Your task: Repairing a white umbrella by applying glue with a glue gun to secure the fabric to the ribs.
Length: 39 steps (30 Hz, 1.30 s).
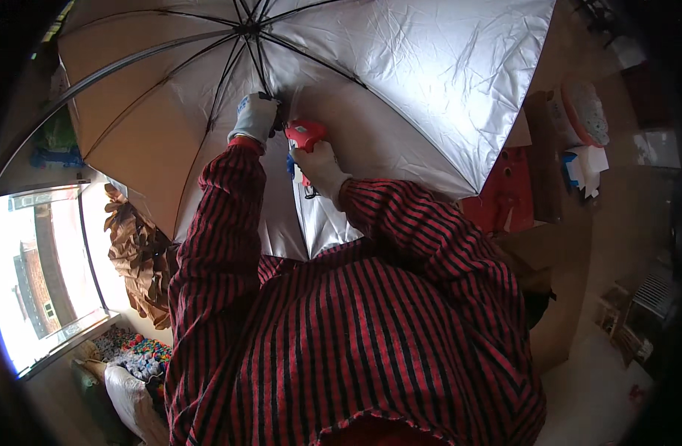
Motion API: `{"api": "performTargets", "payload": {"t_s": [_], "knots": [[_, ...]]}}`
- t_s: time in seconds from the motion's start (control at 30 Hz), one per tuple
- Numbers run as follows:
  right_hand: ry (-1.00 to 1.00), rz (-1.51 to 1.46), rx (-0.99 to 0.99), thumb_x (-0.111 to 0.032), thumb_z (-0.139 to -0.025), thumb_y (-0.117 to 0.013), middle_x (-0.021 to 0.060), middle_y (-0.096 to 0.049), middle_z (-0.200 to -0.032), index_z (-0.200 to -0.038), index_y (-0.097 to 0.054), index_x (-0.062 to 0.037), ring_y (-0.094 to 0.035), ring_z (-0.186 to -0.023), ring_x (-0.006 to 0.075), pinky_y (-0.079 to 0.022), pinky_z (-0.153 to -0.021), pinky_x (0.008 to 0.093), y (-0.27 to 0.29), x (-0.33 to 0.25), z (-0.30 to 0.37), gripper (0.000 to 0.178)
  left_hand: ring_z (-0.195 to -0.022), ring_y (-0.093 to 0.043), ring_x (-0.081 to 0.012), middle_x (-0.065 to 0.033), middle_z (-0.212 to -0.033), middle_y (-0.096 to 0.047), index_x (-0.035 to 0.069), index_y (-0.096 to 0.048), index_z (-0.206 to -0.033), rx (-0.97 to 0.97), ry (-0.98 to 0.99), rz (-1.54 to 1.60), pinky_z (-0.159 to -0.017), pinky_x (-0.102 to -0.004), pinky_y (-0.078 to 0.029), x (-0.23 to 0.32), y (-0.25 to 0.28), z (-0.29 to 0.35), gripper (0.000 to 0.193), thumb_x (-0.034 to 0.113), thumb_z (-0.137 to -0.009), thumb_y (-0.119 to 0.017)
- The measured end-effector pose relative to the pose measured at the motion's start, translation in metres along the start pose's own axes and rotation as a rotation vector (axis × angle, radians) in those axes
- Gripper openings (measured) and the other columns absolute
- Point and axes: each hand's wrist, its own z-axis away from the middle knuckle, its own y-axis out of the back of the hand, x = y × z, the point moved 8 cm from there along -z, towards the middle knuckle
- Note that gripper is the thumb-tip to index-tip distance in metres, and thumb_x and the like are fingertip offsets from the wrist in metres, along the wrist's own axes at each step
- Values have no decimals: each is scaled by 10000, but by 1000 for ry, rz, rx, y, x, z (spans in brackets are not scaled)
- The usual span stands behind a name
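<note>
A large open umbrella (423,56) with a silvery inner side spreads before me, its black ribs meeting at a hub (248,30). My left hand (254,119), in a pale glove with dark fingertips, is closed at a black rib below the hub; its fingertips are partly hidden. Just right of it, my right hand (322,167), also gloved, is wrapped round a red pistol-shaped tool (306,133). Its exact kind is unclear. The tool's front end is close to the left fingertips. A blue part and a small black loop show below it.
A bright window (47,275) is on the left, with crumpled brown paper (140,256) beside it. Several colourful small pieces (137,353) lie below. To the right stand a red panel (508,189), a pinkish-rimmed basin (585,111) and a white-and-blue box (585,167).
</note>
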Motion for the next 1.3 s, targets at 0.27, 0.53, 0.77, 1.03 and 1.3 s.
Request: {"api": "performTargets", "payload": {"t_s": [0.27, 0.53, 0.77, 1.03, 1.3], "knots": [[-241, -622, -288, -140, -869, -574, 54, -603, -760, -947, -545, -65, -605, -613, 217, -523, -571, 361, -1, 8, 0, 111, -493, -630, -202, -103, -626, -654, 10, -669, -755, -142, -41, 209, -425, -314, -491, 4, 2, 4, 279, 201, -885, -512], [-280, -595, -428, -208, -884, -593, 33, -642, -870, -1008, -585, -63, -636, -771, 153, -527, -711, 305, -3, 14, -15, 191, -461, -610, -194, -77, -604, -651, 46, -695, -749, -357, -211, -123, -397, -311, -478, 11, -8, -4, 264, 189, -876, -512], [-471, -705, -658, -227, -888, -588, 28, -645, -849, -988, -603, -69, -617, -721, 132, -510, -674, 259, -9, 37, -45, 188, -430, -584, -197, -87, -588, -640, 38, -685, -715, -382, -87, 300, -379, -314, -452, 9, -8, -2, 274, 195, -873, -525], [-410, -489, -355, -277, -846, -631, 44, -642, -800, -908, -634, -82, -624, -677, 170, -507, -604, 303, 2, 35, -28, 204, -412, -553, -177, -105, -591, -631, 27, -676, -768, -207, -85, 349, -361, -300, -415, 5, -7, 10, 265, 246, -866, -563], [-137, -265, -306, -267, -871, -613, 68, -638, -901, -1025, -589, 5, -618, -808, 151, -505, -746, 289, 37, 9, 9, 314, -410, -499, -115, -47, -648, -612, 39, -643, -939, -96, -82, 485, -361, -252, -362, -27, 3, 29, 241, 260, -867, -583]]}}
